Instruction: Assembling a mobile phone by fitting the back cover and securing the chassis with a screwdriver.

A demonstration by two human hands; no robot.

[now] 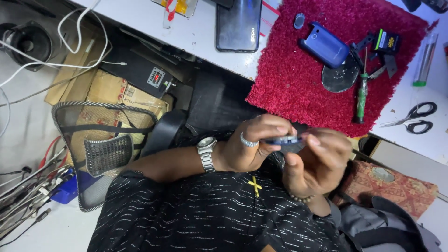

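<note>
A white desk [196, 32] carries a red mat [298, 88]; cardboard boxes [107, 88] sit below.

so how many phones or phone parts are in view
3 that I can tell: a black smartphone face down on the white table, a blue phone back cover on the red mat, and a blue phone piece held between both hands. Others may be hidden.
</note>
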